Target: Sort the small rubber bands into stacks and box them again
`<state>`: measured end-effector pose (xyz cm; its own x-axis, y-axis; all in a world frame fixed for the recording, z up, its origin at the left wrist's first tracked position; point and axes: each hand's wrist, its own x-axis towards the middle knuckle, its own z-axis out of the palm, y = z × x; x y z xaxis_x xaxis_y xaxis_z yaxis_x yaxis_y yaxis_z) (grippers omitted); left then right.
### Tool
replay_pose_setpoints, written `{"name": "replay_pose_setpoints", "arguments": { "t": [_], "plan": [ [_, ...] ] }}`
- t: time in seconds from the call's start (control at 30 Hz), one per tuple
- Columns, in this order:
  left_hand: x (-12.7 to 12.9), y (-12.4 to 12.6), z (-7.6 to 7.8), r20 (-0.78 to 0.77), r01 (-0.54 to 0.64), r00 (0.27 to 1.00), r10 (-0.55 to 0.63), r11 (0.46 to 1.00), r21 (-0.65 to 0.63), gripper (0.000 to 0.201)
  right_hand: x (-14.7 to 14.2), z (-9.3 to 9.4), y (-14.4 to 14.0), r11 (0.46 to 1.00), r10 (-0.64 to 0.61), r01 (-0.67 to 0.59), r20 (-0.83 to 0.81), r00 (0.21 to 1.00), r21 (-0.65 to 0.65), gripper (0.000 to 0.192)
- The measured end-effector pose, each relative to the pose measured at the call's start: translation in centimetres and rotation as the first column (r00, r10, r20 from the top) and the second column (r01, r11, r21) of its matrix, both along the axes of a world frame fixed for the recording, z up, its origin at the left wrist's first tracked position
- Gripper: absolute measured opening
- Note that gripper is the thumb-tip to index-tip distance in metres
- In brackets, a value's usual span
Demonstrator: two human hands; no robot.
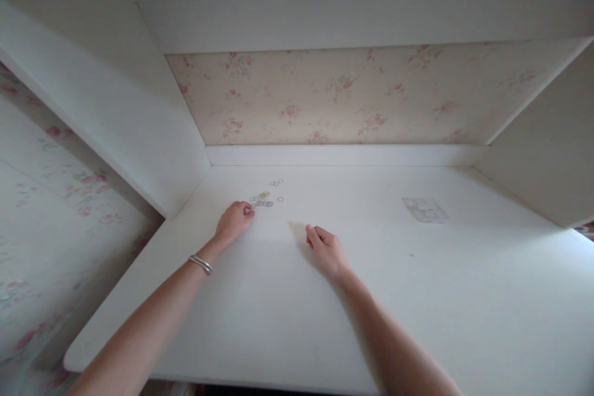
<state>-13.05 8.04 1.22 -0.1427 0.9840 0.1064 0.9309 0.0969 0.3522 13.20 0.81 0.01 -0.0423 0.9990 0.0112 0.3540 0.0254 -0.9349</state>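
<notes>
Several thin coloured rings, like small elastic bands, lie in a loose pile on the white desk. My left hand, with a silver bangle on its wrist, is at the near left edge of this pile. Its thumb and fingers pinch what looks like one thin ring. To the right of the pile, my right hand is held closed over the desk. The curled fingers hide whatever may be inside it. A single ring lies apart on the right, and a few more rings lie farther back.
A clear, flat plastic bag with faint printing lies on the desk's right side. A tiny dark speck is nearer. White panels enclose the desk at the sides and above, with flowered wallpaper behind.
</notes>
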Motion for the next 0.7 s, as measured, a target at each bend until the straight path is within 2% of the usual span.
{"name": "replay_pose_setpoints", "arguments": {
  "t": [0.43,0.7],
  "plan": [
    [0.22,0.46,-0.54,-0.092,0.043,0.995,-0.045,0.999,-0.019,0.031,-0.02,-0.32,0.15,1.000,0.002,-0.002,0.007,1.000,0.008,0.048],
    [-0.09,0.39,-0.62,-0.065,0.046,0.997,-0.046,0.999,-0.007,0.026,-0.03,0.20,0.08,1.000,0.007,-0.006,0.009,1.000,-0.007,0.047]
  ]
}}
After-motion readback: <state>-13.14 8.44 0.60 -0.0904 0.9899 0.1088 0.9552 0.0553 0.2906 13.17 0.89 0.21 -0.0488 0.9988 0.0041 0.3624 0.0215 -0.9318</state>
